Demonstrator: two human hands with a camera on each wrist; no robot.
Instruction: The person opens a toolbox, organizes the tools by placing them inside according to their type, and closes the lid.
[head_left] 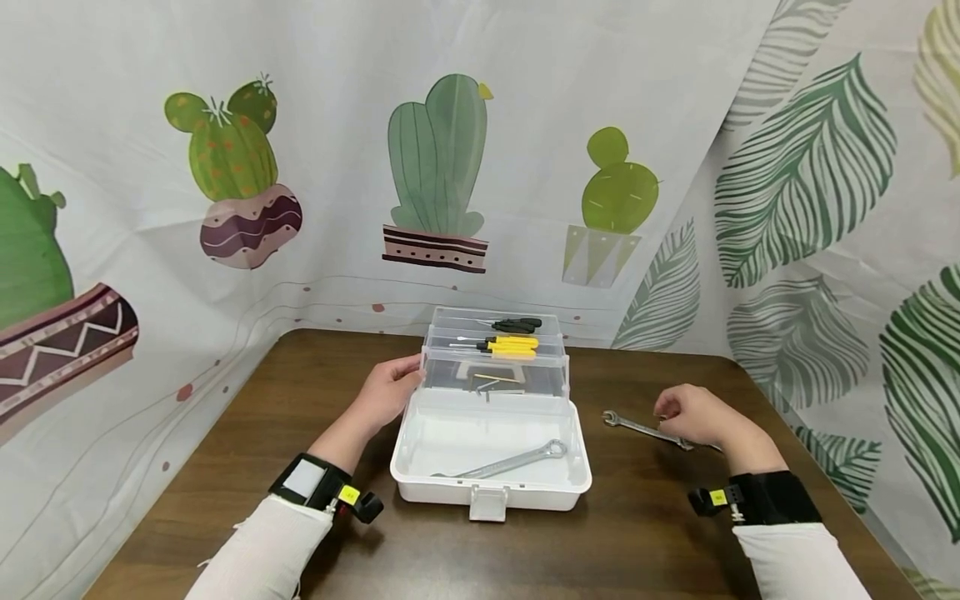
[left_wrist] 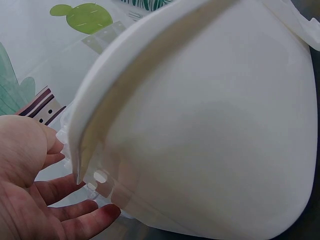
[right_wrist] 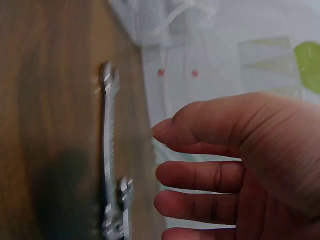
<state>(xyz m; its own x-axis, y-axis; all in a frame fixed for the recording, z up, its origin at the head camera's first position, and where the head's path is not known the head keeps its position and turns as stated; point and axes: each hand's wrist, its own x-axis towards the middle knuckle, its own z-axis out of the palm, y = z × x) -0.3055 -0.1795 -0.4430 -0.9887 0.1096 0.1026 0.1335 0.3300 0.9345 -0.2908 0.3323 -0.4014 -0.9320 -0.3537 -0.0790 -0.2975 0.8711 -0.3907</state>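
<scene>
A white toolbox (head_left: 491, 492) stands with its clear stepped trays (head_left: 442, 372) raised at the back. At its rear left corner my left hand (head_left: 388, 392) holds the side of the box, thumb and fingers around the clear plastic edge; in the left wrist view, the fingers (left_wrist: 90, 220) reach under that corner. A combination wrench (head_left: 517, 461) lies inside the box. To the right, my right hand (head_left: 693, 414) hovers over a wrench (head_left: 637, 427) on the table, its fingers loosely bent around nothing. Part of a second wrench (right_wrist: 125, 190) shows beside the first in the right wrist view.
Black-handled tools (head_left: 517, 324) lie in the top tray, yellow-handled screwdrivers (head_left: 513, 344) in the one below. Small thin metal pieces (head_left: 495, 386) show through the lowest clear part. A printed curtain (head_left: 337, 208) hangs behind the brown table (head_left: 300, 375).
</scene>
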